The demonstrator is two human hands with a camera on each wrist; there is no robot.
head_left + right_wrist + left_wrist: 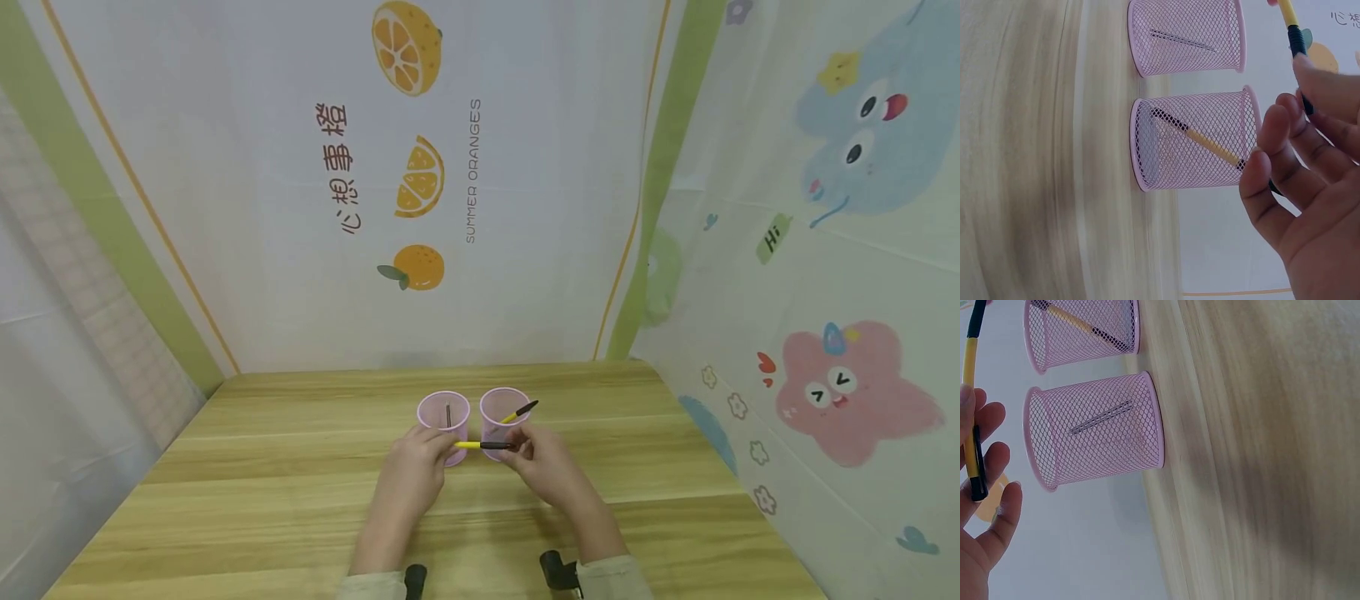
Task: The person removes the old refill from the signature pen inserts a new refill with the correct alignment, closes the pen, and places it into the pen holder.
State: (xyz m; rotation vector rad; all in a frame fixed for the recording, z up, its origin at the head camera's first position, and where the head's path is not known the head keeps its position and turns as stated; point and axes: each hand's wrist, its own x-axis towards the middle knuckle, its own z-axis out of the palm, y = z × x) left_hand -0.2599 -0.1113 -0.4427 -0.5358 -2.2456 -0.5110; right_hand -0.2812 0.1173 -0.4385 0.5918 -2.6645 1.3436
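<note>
The yellow-and-black pen (482, 445) is stretching between the left hand (415, 468), which is pinching its yellow barrel, and the right hand (549, 468), pinching its black section.

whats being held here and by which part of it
A yellow-and-black pen: the left hand grips its yellow barrel toward the clip end, and the right hand pinches the black section at the other end.
</note>
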